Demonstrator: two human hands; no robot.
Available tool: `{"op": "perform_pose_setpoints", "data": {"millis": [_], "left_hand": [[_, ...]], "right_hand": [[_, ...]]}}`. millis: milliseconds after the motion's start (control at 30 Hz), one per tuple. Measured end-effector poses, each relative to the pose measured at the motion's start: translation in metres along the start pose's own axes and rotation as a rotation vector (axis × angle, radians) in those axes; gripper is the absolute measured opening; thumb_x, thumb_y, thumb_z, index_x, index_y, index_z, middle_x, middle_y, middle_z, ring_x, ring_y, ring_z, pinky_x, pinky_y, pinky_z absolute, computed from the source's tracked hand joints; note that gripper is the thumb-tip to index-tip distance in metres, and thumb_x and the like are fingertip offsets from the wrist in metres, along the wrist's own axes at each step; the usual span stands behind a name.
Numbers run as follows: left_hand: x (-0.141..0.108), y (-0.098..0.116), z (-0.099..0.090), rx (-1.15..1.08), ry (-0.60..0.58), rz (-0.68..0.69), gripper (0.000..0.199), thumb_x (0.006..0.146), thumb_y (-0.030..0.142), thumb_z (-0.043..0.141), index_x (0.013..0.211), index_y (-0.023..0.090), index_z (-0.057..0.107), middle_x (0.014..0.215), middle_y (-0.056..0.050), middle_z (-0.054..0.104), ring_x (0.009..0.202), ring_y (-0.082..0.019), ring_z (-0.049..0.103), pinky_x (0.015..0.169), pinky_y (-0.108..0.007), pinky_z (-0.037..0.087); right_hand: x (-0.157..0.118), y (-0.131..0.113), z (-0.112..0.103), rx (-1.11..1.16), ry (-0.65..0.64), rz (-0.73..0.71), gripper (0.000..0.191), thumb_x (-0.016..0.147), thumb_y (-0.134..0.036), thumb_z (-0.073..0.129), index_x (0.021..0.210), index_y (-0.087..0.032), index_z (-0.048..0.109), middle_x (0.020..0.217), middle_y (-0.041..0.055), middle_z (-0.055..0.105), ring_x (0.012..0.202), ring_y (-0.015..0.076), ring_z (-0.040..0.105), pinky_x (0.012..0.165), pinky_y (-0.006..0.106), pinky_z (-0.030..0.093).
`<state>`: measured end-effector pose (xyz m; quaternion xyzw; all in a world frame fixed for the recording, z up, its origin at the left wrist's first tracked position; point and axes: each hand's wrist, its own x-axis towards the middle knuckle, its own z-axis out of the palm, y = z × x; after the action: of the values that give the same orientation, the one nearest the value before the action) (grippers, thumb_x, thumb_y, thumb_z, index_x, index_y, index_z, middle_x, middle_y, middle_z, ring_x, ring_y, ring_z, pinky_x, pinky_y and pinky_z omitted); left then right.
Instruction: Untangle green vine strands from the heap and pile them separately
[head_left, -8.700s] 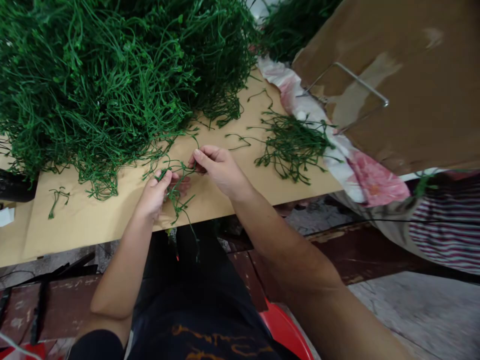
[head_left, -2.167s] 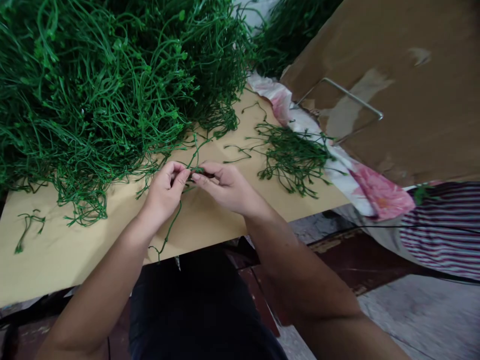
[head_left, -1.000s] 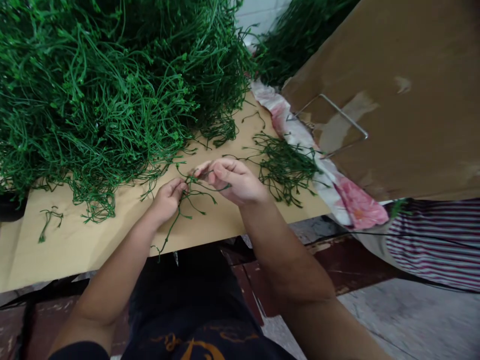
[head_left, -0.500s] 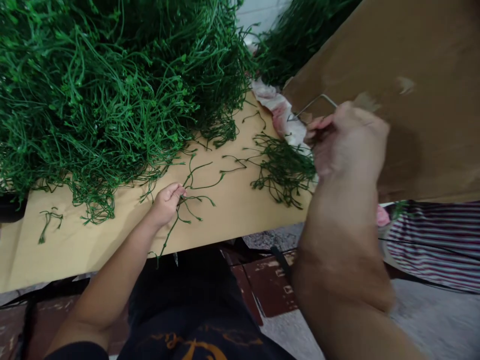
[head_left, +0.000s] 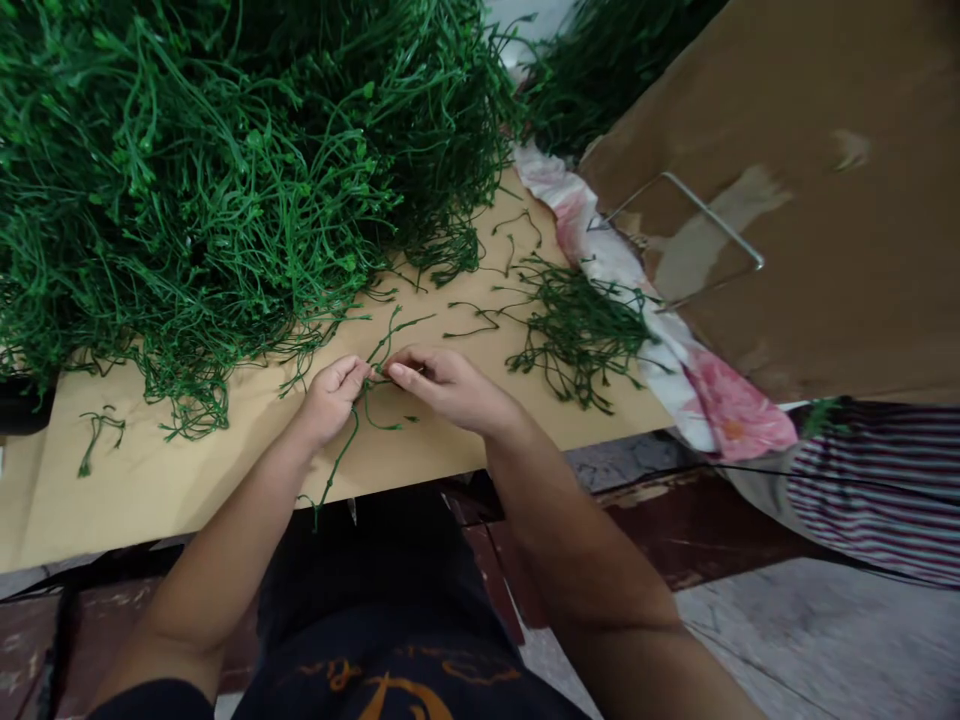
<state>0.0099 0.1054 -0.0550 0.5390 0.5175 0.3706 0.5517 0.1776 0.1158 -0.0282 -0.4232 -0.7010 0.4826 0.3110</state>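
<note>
A thin green plastic stem with side sprigs hangs over the front edge of the tan board. My left hand pinches this stem around its middle. Close beside it, my right hand has thumb and fingers pressed together at the stem's side sprigs; whatever small part lies between them is hidden. To the right of my hands lies a loose pile of short green sprigs. A big heap of green artificial stems covers the back left of the board.
A large brown cardboard piece with a metal wire handle leans at the right. Pink and white floral cloth lies along its edge. Striped fabric is at the far right. A small loose sprig lies at the left.
My right hand has moved left and down from the wire handle to the stem beside my left hand, uncovering the cloth and handle. My left hand keeps its hold in about the same place.
</note>
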Motion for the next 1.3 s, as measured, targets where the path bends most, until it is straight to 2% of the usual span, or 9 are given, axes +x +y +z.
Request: {"op": "perform_pose_setpoints", "data": {"millis": [100,233,400,667,733,833,933,1167,1300], "left_hand": [[-0.001,0.000,0.001,-0.028,-0.001,0.026,0.026,0.079,0.040,0.050,0.066,0.018,0.047,0.055,0.005,0.031,0.053,-0.008,0.028,0.052,-0.022,0.026],[-0.001,0.000,0.005,-0.111,-0.024,0.045,0.019,0.078,0.033,0.051,0.068,0.018,0.047,0.056,0.006,0.033,0.053,-0.008,0.029,0.054,-0.023,0.027],[0.001,-0.006,0.007,-0.087,0.048,0.076,0.012,0.077,0.026,0.051,0.070,0.017,0.049,0.059,0.005,0.037,0.057,-0.008,0.033,0.060,-0.022,0.031],[-0.002,0.006,0.005,-0.078,-0.001,-0.020,0.012,0.077,0.023,0.051,0.068,0.016,0.050,0.057,0.006,0.037,0.056,-0.007,0.033,0.061,-0.021,0.033],[-0.002,0.007,0.005,-0.100,0.021,-0.035,0.011,0.077,0.022,0.051,0.068,0.015,0.050,0.057,0.006,0.037,0.055,-0.007,0.034,0.062,-0.021,0.033],[-0.002,0.005,0.006,-0.121,0.023,-0.032,0.010,0.077,0.021,0.051,0.068,0.015,0.050,0.061,0.004,0.044,0.059,-0.007,0.040,0.066,-0.022,0.036],[-0.003,0.001,0.008,-0.061,-0.043,0.009,0.012,0.078,0.020,0.049,0.067,0.015,0.050,0.065,0.003,0.050,0.062,-0.008,0.043,0.069,-0.023,0.036],[-0.003,-0.001,0.012,0.074,-0.095,0.107,0.019,0.081,0.024,0.044,0.064,0.015,0.048,0.057,0.005,0.038,0.053,-0.007,0.031,0.056,-0.022,0.028],[-0.003,-0.002,0.005,-0.006,-0.022,0.014,0.011,0.079,0.022,0.048,0.070,0.016,0.050,0.060,0.004,0.046,0.051,-0.005,0.033,0.051,-0.019,0.028]], "right_hand": [[0.007,0.005,0.003,0.061,-0.020,0.032,0.050,0.073,-0.065,0.049,0.063,-0.016,0.049,0.054,-0.0040,0.037,0.051,0.0071,0.032,0.048,0.024,0.028],[0.007,0.005,-0.010,0.093,0.017,0.014,0.050,0.072,-0.066,0.050,0.060,-0.017,0.043,0.056,-0.0042,0.036,0.055,0.0074,0.034,0.053,0.024,0.029],[0.001,0.007,-0.014,0.131,-0.005,0.016,0.048,0.073,-0.062,0.053,0.058,-0.017,0.045,0.056,-0.0041,0.036,0.055,0.0078,0.033,0.054,0.025,0.028],[0.003,0.009,0.000,0.784,0.002,-0.004,0.030,0.067,-0.044,0.070,0.065,-0.019,0.053,0.081,0.0007,0.056,0.074,0.0107,0.054,0.070,0.028,0.046],[0.004,0.009,0.003,0.860,0.002,-0.002,0.030,0.068,-0.044,0.069,0.066,-0.020,0.051,0.076,0.0000,0.054,0.073,0.0111,0.054,0.069,0.029,0.048],[0.005,0.010,0.000,0.927,0.089,-0.039,0.031,0.069,-0.041,0.069,0.064,-0.020,0.047,0.063,-0.0032,0.043,0.065,0.0094,0.051,0.058,0.023,0.046],[0.007,0.008,-0.009,0.987,0.148,-0.015,0.033,0.065,-0.035,0.072,0.062,-0.019,0.043,0.060,-0.0040,0.034,0.060,0.0079,0.045,0.044,0.017,0.035],[0.020,0.007,-0.013,0.985,0.228,0.023,0.039,0.063,-0.032,0.073,0.055,-0.019,0.037,0.057,-0.0047,0.030,0.052,0.0058,0.037,0.038,0.017,0.021],[0.019,0.017,-0.059,0.952,0.499,-0.020,0.034,0.074,-0.014,0.058,0.050,-0.018,0.035,0.050,-0.0064,0.030,0.043,0.0021,0.029,0.038,0.019,0.018]]}}
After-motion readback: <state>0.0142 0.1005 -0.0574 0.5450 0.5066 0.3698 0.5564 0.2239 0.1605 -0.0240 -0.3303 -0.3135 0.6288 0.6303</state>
